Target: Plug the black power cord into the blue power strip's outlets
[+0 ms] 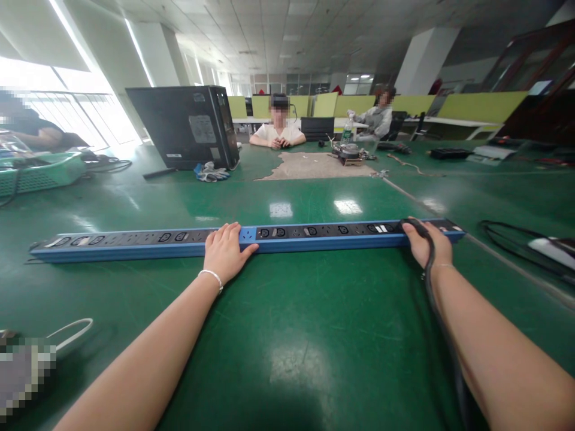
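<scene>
A long blue-and-black power strip (296, 240) lies across the green table, with rows of sockets on top. My left hand (226, 251) rests over its middle; the fingers reach across the top and the thumb lies along the front edge, gripping it. Near the strip's right end, my right hand (429, 242) is closed around the plug end of a black power cord (432, 272). The plug is at the sockets there, but my fingers hide how far in it sits. The cord runs down along my right forearm.
A black computer case (188, 126) stands behind, with gloves (211, 172) beside it. A green basket (42, 170) is at left, black cables (507, 236) at right. A person (278, 129) sits opposite; two others are farther off. A pixelated object lies at lower left.
</scene>
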Motion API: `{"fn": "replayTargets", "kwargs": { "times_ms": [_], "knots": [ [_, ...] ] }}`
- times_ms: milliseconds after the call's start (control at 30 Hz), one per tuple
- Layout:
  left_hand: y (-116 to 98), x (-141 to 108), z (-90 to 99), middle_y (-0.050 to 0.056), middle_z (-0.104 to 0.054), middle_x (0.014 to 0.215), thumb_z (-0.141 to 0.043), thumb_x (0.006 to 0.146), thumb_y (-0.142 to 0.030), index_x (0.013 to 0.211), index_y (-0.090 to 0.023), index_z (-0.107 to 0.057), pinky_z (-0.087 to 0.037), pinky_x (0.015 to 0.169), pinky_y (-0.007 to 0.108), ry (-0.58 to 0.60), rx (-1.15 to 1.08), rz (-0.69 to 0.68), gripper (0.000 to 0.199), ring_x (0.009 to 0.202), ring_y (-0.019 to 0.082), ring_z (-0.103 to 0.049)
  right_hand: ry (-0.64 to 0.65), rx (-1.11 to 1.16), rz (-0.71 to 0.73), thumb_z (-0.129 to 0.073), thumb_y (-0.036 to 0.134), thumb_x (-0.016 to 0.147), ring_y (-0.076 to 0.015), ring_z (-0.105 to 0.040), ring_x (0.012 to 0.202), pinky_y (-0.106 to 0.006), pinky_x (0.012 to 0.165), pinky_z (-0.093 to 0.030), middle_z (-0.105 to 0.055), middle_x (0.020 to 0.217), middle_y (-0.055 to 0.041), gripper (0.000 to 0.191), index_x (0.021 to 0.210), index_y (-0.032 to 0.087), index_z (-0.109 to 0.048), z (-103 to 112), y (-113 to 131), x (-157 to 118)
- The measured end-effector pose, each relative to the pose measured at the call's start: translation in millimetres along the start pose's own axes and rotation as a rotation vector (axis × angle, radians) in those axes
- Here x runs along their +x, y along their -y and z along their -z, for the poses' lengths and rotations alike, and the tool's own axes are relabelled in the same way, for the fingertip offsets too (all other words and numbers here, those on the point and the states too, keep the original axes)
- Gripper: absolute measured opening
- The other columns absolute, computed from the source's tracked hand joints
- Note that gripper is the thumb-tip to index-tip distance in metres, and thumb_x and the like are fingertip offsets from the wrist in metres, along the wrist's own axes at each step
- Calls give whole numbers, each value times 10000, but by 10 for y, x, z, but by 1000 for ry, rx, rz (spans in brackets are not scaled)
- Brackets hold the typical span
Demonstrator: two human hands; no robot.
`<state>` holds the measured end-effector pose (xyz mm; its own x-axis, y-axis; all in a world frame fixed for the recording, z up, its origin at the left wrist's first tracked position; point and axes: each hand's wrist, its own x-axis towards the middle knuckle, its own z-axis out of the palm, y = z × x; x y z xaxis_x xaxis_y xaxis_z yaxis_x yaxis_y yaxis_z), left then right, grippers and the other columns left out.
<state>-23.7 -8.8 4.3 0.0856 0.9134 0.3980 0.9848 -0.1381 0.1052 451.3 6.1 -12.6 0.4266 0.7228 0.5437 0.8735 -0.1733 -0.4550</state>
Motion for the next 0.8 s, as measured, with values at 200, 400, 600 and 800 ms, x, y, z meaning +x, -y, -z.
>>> {"fn": "replayTargets", "kwargs": {
  "times_ms": [200, 400, 600, 800],
  "knots": [
    [-1, -1, 1, 122, -476, 1368, -437, 829, -568, 1296, -171, -444, -245, 1062, 454, 0, -4, -1, 613, 1301, 289, -359, -108, 115, -47, -494, 417, 780, -246, -537, 1133, -407, 1014, -363, -667, 1100, -74, 386, 1044, 202, -677, -21, 77, -69],
    [-2, -7, -6, 120, -476, 1368, -430, 832, -572, 1295, -146, -441, -249, 1065, 443, 0, 13, -2, 629, 1302, 281, -358, -364, 374, -43, -509, 452, 780, -236, -627, 983, -377, 916, -458, -691, 1021, -91, 422, 1014, 146, -679, -59, 36, 20],
    [3, -7, -17, 123, -482, 1362, -429, 836, -562, 1287, -156, -445, -248, 1062, 441, -12, 19, -5, 607, 1298, 280, -364, -633, 448, -158, -499, 435, 771, -238, -663, 829, -366, 791, -521, -707, 879, -99, 423, 907, 83, -692, -55, -122, 119],
    [4, -9, -10, 122, -483, 1361, -429, 835, -564, 1287, -157, -445, -253, 1060, 436, -6, 25, -6, 609, 1296, 278, -368, -555, 448, -184, -482, 442, 781, -253, -651, 893, -379, 830, -508, -698, 926, -95, 435, 959, 99, -681, -61, -99, 67]
  ]
}}
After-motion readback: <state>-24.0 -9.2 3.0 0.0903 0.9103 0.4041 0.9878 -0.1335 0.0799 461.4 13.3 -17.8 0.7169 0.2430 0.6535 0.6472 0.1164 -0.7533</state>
